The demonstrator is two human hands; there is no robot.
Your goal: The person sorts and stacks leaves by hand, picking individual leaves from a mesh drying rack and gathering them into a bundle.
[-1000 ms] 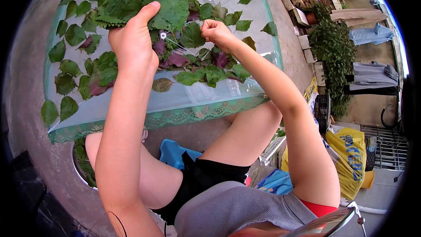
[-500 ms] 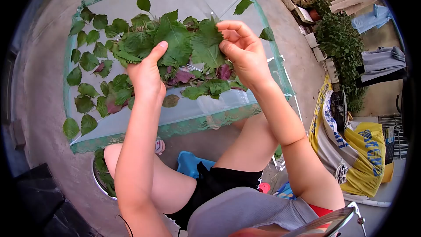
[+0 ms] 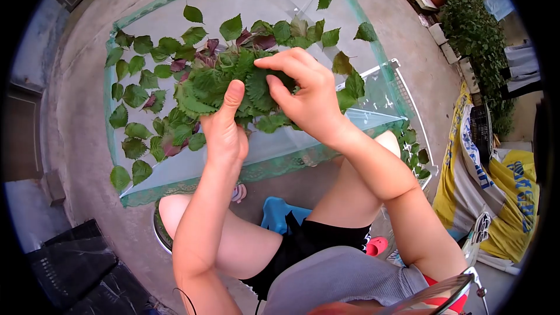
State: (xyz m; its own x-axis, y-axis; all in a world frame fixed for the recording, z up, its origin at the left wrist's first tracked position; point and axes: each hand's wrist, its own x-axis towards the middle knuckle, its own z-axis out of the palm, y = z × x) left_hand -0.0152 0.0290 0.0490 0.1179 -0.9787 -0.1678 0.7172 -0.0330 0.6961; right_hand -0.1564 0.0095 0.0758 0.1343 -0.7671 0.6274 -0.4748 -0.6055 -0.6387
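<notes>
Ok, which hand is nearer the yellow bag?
Right. The right hand is at the leaves, toward the yellow bag; the left hand grips them, farther away.

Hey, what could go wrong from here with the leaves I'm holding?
The stack in your left hand is uneven; if your grip eases, some might slip down among the loose leaves on the mesh. Your right hand is at the stack's edge, so a rough push could crumple or dislodge something there. One outlying leaf lies by the mesh's edge, and a bump might knock it off.
</notes>
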